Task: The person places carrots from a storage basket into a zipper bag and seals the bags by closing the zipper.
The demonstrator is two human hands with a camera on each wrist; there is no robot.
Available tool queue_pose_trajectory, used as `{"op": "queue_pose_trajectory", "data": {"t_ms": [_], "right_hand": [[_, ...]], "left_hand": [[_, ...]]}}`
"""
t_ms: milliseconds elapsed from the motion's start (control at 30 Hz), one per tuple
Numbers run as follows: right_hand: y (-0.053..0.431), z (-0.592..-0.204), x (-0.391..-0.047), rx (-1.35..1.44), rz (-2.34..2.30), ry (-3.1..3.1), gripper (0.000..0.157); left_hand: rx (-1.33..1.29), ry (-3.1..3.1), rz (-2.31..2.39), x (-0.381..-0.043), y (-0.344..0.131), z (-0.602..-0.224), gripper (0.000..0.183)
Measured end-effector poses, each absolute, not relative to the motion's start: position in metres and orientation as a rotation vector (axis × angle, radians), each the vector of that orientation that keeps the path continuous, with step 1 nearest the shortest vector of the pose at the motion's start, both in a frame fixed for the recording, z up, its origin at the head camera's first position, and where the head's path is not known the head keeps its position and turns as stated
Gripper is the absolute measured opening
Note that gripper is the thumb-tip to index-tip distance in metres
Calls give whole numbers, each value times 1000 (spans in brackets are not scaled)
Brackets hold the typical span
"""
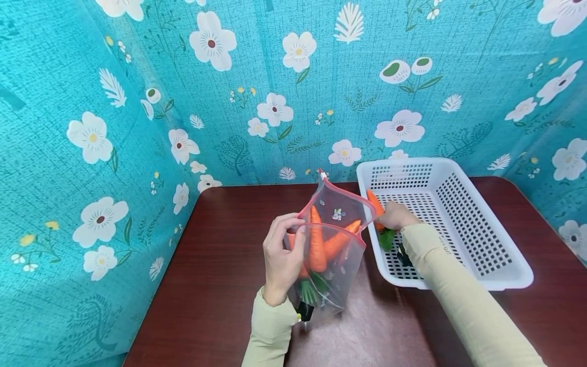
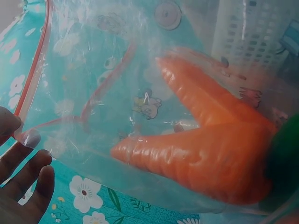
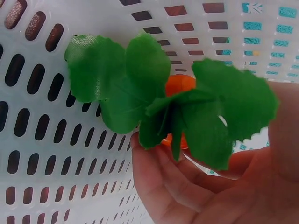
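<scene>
My left hand (image 1: 285, 255) pinches the red-edged rim of a clear zip bag (image 1: 350, 270) between thumb and fingers, and the bag's mouth gapes. Inside lie several orange carrots (image 1: 317, 244) with green tops, tips toward the opening; two carrots (image 2: 201, 158) show through the plastic in the left wrist view. At the left side of a white basket (image 1: 463, 224), my right hand (image 1: 398, 216) grips another carrot (image 1: 375, 202) with its orange tip pointing up. Its green leaves (image 3: 173, 102) hang below the hand and cover much of the carrot in the right wrist view.
The perforated basket stands on a dark red-brown table (image 1: 220, 255), right of the bag. Behind the table hangs a turquoise flowered cloth (image 1: 284, 132). A slider (image 1: 323, 176) sits at the upper corner of the bag's zip.
</scene>
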State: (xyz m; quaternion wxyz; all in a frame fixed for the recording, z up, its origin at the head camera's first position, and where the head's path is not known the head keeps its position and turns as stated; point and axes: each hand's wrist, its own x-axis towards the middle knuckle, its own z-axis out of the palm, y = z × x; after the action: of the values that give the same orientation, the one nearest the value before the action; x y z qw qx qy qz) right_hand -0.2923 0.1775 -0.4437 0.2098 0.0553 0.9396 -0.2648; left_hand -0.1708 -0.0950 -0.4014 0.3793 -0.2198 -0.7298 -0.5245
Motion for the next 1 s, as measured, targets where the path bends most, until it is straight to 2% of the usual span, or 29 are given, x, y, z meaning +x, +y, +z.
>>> {"op": "queue_pose_trajectory", "data": {"t_ms": [267,1000], "right_hand": [[178,-442,-292,122,-709,2627,36],[186,-440,-285,194,-706,2612,36]], "left_hand": [[-566,-1858,-1348,-172,-95,-402,12],[-566,-1860,-1347,-170,-96,-401,14]]}}
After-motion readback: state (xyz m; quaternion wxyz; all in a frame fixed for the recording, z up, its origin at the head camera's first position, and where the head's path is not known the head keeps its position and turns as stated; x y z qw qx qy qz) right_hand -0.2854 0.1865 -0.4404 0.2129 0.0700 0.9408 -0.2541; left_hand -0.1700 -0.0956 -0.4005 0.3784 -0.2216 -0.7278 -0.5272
